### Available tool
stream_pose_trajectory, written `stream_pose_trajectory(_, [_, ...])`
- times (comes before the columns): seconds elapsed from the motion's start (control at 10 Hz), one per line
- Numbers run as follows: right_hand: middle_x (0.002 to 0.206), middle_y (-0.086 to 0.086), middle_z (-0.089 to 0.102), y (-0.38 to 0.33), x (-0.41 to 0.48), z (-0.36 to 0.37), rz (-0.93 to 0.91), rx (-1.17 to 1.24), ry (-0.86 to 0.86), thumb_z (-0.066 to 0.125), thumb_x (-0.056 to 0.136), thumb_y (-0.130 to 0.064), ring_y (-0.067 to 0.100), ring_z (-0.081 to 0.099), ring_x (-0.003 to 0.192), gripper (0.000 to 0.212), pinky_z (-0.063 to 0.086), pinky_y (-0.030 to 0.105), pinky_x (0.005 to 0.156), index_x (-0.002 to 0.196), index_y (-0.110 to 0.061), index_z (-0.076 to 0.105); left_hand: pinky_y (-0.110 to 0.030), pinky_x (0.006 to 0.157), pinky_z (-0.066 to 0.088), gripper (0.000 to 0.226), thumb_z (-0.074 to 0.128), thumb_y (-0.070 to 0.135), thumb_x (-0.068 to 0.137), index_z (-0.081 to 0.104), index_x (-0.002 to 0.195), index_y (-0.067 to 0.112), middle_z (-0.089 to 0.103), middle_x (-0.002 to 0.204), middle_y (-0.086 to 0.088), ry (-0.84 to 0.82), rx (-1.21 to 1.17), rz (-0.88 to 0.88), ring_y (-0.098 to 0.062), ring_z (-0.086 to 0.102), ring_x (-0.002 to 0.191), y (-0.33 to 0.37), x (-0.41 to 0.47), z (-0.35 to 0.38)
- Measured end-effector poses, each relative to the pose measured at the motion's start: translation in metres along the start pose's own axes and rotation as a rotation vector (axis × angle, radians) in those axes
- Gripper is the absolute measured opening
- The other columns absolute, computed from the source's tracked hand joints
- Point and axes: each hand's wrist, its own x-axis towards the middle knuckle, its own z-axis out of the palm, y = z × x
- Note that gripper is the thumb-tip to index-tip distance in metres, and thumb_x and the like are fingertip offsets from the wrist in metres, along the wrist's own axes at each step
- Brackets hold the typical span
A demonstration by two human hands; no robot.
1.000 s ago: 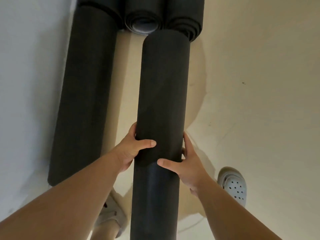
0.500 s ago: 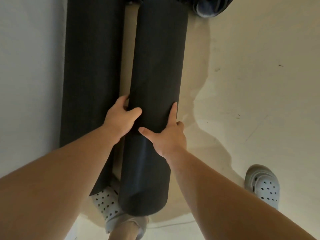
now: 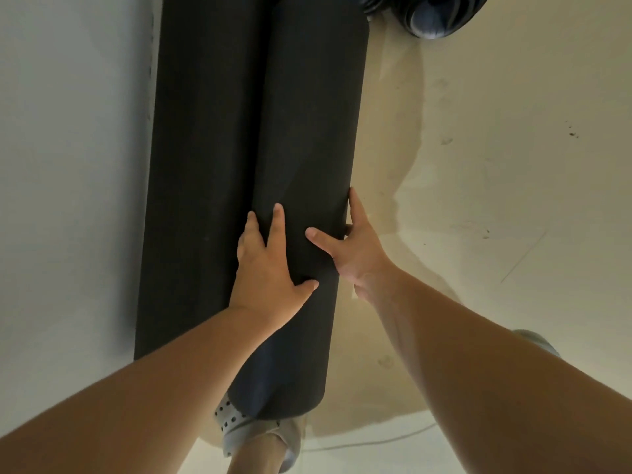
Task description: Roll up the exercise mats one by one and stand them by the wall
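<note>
Pale grey wall [image 3: 68,165] at far left. Close against it, wall-side roll [image 3: 201,165], dark, running the length of the view. Touching its right flank, second roll [image 3: 307,131], same dark mat, near end hiding part of left shoe [image 3: 239,429]; standing or leaning, hard to tell. Left hand [image 3: 266,265] flat on second roll's front, fingers straight, thumb spread wide, pressing rather than clasping. Right hand [image 3: 355,248] at the same roll's right edge: thumb across the front, forefinger straight along the edge, other fingers tucked behind, holding round that side. Further right, at top, more rolled mats [image 3: 427,15], spiral ends showing. Cream floor [image 3: 513,200], scuffed. Right shoe [image 3: 537,340] peeking past the forearm.
</note>
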Motion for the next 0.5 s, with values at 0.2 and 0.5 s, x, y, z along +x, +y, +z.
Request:
stream_pose_trajectory(0.2, [0.15, -0.009, 0.056, -0.025, 0.011, 0.004, -0.04, -0.109, 0.004, 0.084, 0.077, -0.051, 0.025, 0.06, 0.131, 0.111, 0.055, 0.05, 0.106, 0.161, -0.052, 0.012, -0.047, 0.122, 0.023, 0.129, 0.081, 0.053, 0.079, -0.018, 0.159, 0.031, -0.008, 0.169, -0.017, -0.016, 0.104, 0.007, -0.036, 0.007, 0.155, 0.006, 0.022, -0.015])
stream_pose_trajectory(0.5, [0.166, 0.002, 0.038, -0.12, -0.074, -0.042, -0.013, -0.477, -0.015, 0.06, 0.101, -0.055, 0.033, 0.055, 0.136, 0.086, 0.049, 0.039, 0.105, 0.166, -0.035, 0.008, -0.058, 0.12, 0.027, 0.103, 0.057, 0.073, 0.087, 0.002, 0.162, 0.03, 0.011, 0.169, -0.016, -0.048, 0.318, -0.025, -0.041, 0.024, 0.151, 0.05, -0.01, -0.093])
